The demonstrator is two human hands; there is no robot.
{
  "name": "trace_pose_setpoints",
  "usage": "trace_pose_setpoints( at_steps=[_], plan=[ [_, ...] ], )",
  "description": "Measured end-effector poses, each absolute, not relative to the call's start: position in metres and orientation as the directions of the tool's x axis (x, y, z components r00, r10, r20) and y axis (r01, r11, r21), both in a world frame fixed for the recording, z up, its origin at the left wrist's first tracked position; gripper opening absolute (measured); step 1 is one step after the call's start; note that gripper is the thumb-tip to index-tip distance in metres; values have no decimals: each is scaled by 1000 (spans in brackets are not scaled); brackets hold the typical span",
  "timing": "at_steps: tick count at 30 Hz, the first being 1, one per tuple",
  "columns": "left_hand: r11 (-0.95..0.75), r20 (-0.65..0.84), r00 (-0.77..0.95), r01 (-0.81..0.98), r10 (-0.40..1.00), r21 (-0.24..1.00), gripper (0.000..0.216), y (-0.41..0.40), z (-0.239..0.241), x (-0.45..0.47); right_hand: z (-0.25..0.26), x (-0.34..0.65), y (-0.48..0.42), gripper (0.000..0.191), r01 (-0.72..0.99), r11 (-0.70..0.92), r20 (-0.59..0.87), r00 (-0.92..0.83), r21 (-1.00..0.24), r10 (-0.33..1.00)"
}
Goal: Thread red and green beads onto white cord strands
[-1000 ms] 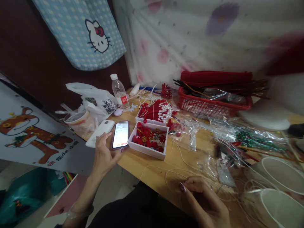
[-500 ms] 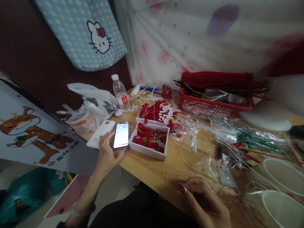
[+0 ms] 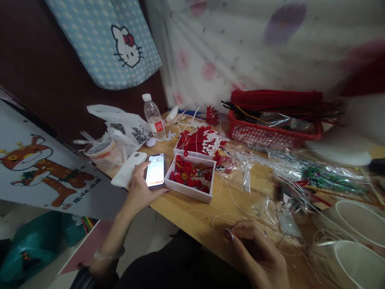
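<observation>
My left hand (image 3: 140, 188) rests at the near end of a lit phone (image 3: 155, 170) lying on the wooden table (image 3: 192, 208), fingers spread around its lower edge. A white power bank (image 3: 128, 169) lies just left of the phone. A white box of red and gold ornaments (image 3: 191, 176) sits right of the phone, with a second box of red pieces with white beads (image 3: 200, 141) behind it. My right hand (image 3: 255, 251) is curled at the table's near edge, fingers pinched on thin white wire (image 3: 222, 218).
A water bottle (image 3: 153, 116), a white plastic bag (image 3: 120, 122) and a lidded cup (image 3: 98, 149) stand at the back left. A red basket (image 3: 270, 132) holds red stems. Clear bags with green beads (image 3: 319, 174) and two white rings (image 3: 357, 233) lie at the right.
My left hand slid forward onto the phone's lower edge, thumb now further along its right side. My right hand stays curled on the wire.
</observation>
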State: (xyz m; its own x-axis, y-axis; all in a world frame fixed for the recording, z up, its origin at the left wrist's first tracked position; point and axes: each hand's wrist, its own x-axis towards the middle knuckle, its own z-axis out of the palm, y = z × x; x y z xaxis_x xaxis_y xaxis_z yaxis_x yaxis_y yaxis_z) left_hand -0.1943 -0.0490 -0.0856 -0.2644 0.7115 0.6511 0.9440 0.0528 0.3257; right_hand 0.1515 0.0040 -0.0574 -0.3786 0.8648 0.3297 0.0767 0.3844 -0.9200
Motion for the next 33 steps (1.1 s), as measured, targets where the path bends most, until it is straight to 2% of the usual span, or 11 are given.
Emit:
trace_pose_setpoints(
  at_steps=[3,6,15,19,22,26,29,31,33],
  plan=[
    [48,632,-296,924,717,378,116,-49,-92,-198,-59,152,4,10,79,392,339,-368,-916,866],
    [77,601,-317,918,733,390,122,-51,-93,-198,-58,152,4,11,96,393,338,-354,-914,872],
    [139,566,-347,915,747,378,129,-53,-87,-192,-52,149,2,13,99,380,328,-337,-920,883],
    [107,585,-345,909,734,402,129,-51,-86,-193,-54,150,2,13,118,384,323,-353,-916,878],
    [137,586,-377,901,717,412,117,-51,-83,-191,-55,151,2,12,128,377,308,-372,-917,876],
    [115,589,-383,890,712,441,81,-58,-83,-186,-56,153,2,12,122,368,300,-377,-922,876],
    [96,668,-454,861,590,499,59,-70,-86,-182,-55,154,4,14,129,362,291,-379,-923,878],
    [139,690,-505,846,519,514,55,-76,-85,-180,-55,155,5,14,147,358,280,-385,-922,879],
    [172,692,-507,851,513,496,52,-80,-81,-179,-56,156,7,14,166,348,264,-385,-923,884]
  ],
)
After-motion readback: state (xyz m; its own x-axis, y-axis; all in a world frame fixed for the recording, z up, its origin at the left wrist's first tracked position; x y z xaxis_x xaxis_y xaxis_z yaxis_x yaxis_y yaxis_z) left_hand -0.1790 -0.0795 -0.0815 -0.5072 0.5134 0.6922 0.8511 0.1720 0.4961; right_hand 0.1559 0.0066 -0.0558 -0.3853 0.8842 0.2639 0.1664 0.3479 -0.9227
